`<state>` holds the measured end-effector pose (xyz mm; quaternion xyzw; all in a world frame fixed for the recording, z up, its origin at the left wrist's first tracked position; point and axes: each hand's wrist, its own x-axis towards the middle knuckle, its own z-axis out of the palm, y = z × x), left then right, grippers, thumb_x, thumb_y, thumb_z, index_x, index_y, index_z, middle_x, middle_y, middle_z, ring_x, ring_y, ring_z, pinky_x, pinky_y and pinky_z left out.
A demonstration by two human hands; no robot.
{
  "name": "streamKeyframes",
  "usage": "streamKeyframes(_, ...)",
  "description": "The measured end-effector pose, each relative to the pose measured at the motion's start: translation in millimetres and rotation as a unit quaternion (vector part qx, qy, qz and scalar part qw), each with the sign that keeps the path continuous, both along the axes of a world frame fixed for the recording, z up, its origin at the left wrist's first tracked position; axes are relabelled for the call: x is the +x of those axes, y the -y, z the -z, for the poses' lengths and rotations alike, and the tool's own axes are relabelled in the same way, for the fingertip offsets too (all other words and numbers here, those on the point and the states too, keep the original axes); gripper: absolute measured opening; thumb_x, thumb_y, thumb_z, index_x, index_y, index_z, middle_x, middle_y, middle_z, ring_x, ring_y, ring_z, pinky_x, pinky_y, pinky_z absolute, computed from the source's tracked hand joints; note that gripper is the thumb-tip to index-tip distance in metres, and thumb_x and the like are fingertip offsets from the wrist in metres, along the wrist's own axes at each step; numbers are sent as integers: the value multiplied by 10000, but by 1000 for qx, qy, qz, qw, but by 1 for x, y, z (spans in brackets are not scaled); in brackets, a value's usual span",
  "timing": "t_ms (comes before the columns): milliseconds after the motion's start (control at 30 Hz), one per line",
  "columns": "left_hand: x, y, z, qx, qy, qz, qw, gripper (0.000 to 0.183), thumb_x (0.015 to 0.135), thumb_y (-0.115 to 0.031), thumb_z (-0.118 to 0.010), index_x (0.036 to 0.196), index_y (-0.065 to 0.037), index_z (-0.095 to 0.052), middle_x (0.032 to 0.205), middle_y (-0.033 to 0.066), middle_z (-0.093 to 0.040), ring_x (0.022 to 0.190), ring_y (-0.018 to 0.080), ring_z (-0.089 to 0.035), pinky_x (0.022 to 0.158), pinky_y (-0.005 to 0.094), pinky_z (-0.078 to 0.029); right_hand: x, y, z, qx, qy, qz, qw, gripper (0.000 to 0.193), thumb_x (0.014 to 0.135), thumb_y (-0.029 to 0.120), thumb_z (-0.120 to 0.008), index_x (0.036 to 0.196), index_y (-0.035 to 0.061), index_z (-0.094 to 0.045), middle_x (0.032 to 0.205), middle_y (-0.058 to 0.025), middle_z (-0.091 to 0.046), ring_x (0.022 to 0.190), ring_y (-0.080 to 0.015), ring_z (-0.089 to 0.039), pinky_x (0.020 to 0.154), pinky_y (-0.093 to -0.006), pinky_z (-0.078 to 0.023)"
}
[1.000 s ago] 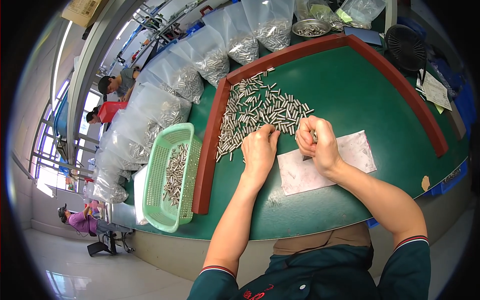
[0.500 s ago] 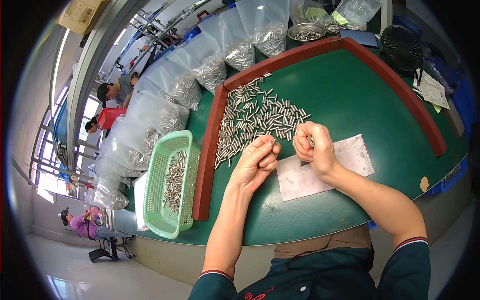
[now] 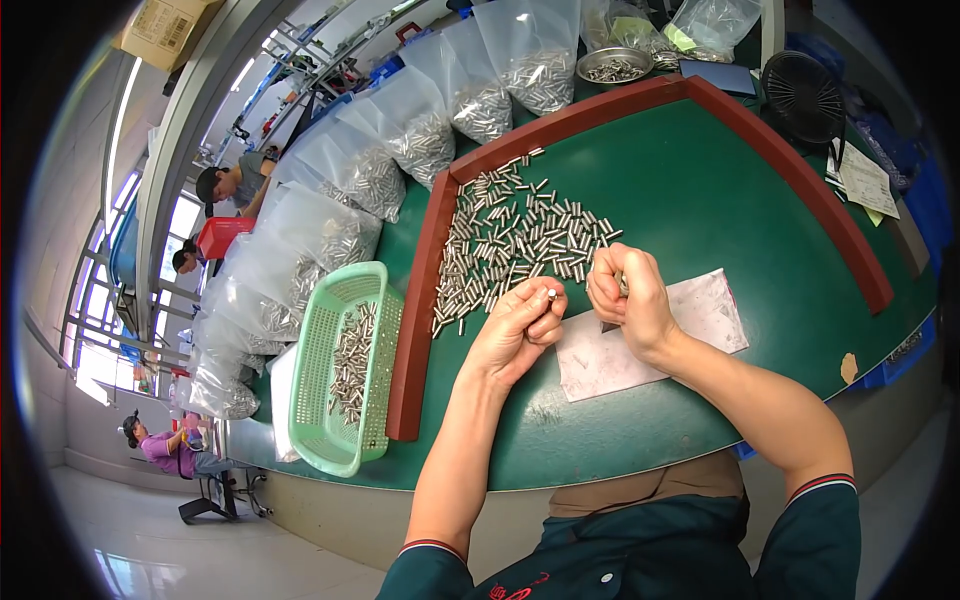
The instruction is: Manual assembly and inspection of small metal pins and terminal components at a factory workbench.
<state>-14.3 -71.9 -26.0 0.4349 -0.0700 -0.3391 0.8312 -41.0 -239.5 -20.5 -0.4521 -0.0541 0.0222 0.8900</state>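
My left hand pinches a small metal pin between thumb and fingertips, its shiny end showing. Close by on the right, my right hand is curled closed, and a bit of metal pins shows between its fingers; how many it holds is hidden. Both hands hover over the near side of a heap of loose metal pins spread on the green table. Partly under my right hand and wrist lies a pale, stained cloth.
A dark red wooden border frames the work area. Left of it stands a green plastic basket with pins inside. Clear bags of pins line the far left, with a metal bowl behind. A black fan stands far right. Other people sit at left.
My left hand has turned slightly and shifted a little right, so the pin's end now faces up more visibly. My right hand has stayed in place.
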Motion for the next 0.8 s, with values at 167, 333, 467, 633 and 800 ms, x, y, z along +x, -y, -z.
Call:
streamKeyframes(167,-1,0,0,-3,1,2,1000,107,851,-140,-534,917,-58,-555,719,18,-478,490,36,-301,454,176,-238,0,0,-1,-2,1,-1,1000,333,850,207,-267,538,93,-283,426,31,-244,371,-53,-186,358,-222,-143)
streamKeyframes(333,-1,-1,-4,-44,-50,-38,997,292,909,-308,-421,844,-50,-541,681,34,-465,481,57,-293,451,183,-245,0,0,0,-1,3,-1,1000,333,850,210,-270,539,92,-284,426,30,-244,370,-52,-185,356,-221,-142)
streamKeyframes(467,1,-7,-11,6,12,-110,994,412,911,-418,-356,696,-80,-455,595,15,-398,476,66,-286,451,199,-251,0,1,0,7,6,-3,1000,384,862,263,-300,520,89,-297,439,32,-276,374,-45,-206,356,-218,-158)
streamKeyframes(633,4,-4,-5,450,408,-246,756,175,825,-166,-571,770,0,-591,518,-17,-476,442,79,-397,429,240,-338,0,1,-1,5,3,-5,1000,383,862,260,-301,520,89,-296,437,32,-274,373,-46,-204,356,-217,-159)
streamKeyframes(800,-1,9,-3,615,480,-199,593,123,726,-119,-638,812,-32,-619,532,132,-543,486,287,-542,497,357,-426,0,1,0,6,5,-4,1000,375,855,257,-306,521,88,-302,436,32,-276,372,-46,-205,353,-217,-159)
